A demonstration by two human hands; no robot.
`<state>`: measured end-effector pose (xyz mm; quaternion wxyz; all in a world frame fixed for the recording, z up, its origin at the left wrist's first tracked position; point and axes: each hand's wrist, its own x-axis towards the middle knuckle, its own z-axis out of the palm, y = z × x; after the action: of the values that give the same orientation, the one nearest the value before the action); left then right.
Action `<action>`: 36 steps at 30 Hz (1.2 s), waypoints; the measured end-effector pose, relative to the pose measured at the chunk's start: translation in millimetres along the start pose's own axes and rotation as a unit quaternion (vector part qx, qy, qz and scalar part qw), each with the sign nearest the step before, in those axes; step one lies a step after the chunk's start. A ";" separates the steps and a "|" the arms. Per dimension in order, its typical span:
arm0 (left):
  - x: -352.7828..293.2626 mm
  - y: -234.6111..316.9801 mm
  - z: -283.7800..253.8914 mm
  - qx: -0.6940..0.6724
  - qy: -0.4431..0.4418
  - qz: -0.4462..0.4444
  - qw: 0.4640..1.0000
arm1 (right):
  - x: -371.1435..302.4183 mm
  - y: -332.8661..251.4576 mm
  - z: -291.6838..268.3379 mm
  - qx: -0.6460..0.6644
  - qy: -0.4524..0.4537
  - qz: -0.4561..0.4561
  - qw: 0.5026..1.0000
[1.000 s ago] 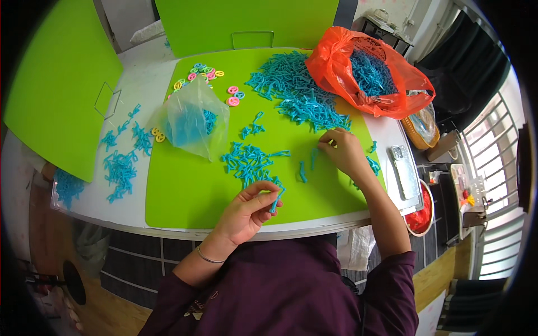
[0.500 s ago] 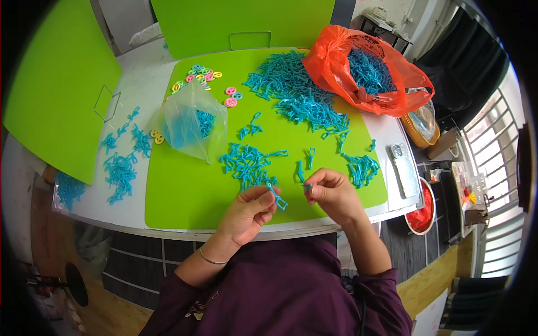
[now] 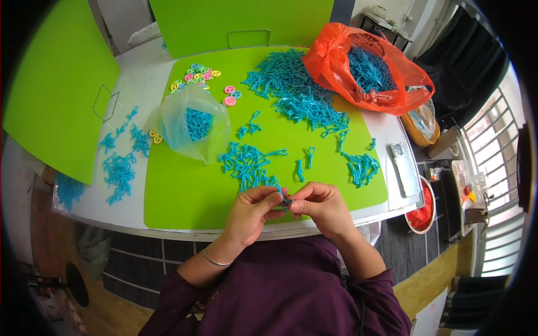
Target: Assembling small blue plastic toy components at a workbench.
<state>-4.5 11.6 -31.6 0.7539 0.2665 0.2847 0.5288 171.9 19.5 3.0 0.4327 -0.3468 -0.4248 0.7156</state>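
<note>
Close in front of me, above the near edge of the green mat (image 3: 185,207), my two hands meet. My left hand (image 3: 251,211) pinches a small blue plastic clip-like piece (image 3: 281,193) between thumb and fingers. My right hand (image 3: 321,208) is closed at the same spot, its fingertips pressing a small blue part against that piece; the fingers partly hide it. Just beyond the left hand spreads a heap of similar blue pieces (image 3: 245,164). Two single pieces, a framed one (image 3: 310,158) and a narrow one (image 3: 300,170), lie beyond the right hand.
A red plastic bag (image 3: 330,61) of blue parts stands at the far right by a large blue pile (image 3: 286,73). A translucent bag (image 3: 216,131) holds more. Coloured rings (image 3: 229,101) lie at the back left, a phone (image 3: 403,169) at the right edge.
My right hand has moved left and nearer to me, bringing its small blue part against the piece in my left hand. The translucent bag's opening has shifted, showing more of its contents.
</note>
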 end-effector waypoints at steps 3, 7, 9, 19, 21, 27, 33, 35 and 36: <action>-1.3 0.3 1.0 0.002 -0.003 0.004 1.000 | -2.0 -3.3 4.2 -0.026 0.017 -0.004 0.999; -2.0 -0.8 0.7 0.019 0.001 0.012 1.000 | -4.3 -6.7 6.5 -0.044 0.030 0.002 0.999; -2.7 -1.8 0.0 0.136 0.010 0.087 0.987 | -5.7 -8.9 9.0 -0.063 0.033 0.003 0.997; -8.8 2.6 10.4 0.377 0.017 0.317 0.870 | -12.0 14.3 9.8 0.005 0.022 -0.050 0.998; -10.6 3.1 12.2 0.384 0.023 0.285 0.878 | -14.5 15.8 15.4 -0.081 0.052 -0.095 0.991; -10.0 -1.2 14.4 0.282 0.010 0.251 0.926 | -9.1 20.8 15.1 -0.119 0.109 -0.141 0.977; -4.4 6.9 11.9 0.204 -0.015 0.104 0.973 | -1.4 2.3 3.4 -0.147 0.025 -0.076 0.986; -1.4 5.8 3.4 0.167 -0.011 0.096 0.981 | 14.7 -14.6 -13.3 -0.267 -0.006 -0.074 0.961; 0.1 5.2 0.8 0.130 -0.010 0.088 0.988 | 27.3 -24.6 -24.9 -0.352 0.015 -0.111 0.929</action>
<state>-7.3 13.1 -27.4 0.6665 0.3913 0.3188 0.5487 190.9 58.7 11.9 0.3657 -0.4378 -0.6786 0.4627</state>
